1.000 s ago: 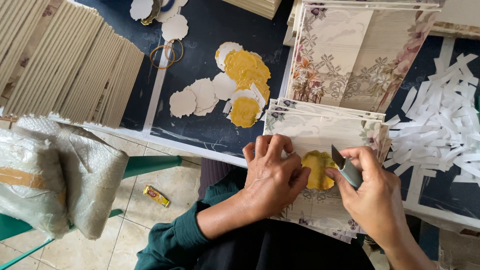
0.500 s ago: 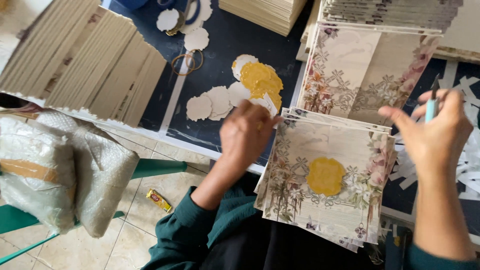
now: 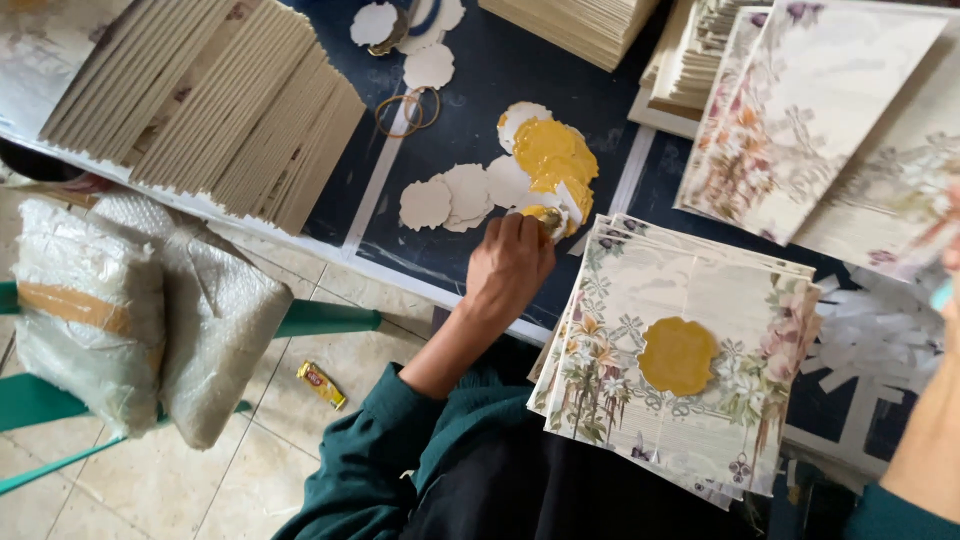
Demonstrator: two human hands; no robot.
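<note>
1. Sitting at nine o'clock, wrapped bundles (image 3: 120, 310) rest on a green stool, beside stacked cards (image 3: 215, 105) on the dark surface (image 3: 450, 250).
2. At centre, the left hand (image 3: 510, 265), moved off the floral card since a second ago, now pinches a gold seal (image 3: 545, 215) from the loose pile.
3. At four o'clock, the floral card stack (image 3: 650, 300) already carries one seal.
4. At three o'clock, the right hand (image 3: 948, 290) has lifted aside; its grip cannot be told.

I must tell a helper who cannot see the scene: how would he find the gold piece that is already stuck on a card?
Find the dark blue table, then the floral card stack at its near edge. The gold sticker sits alone, centred on the top card, while the other gold pieces lie heaped on the table by the left hand.
</note>
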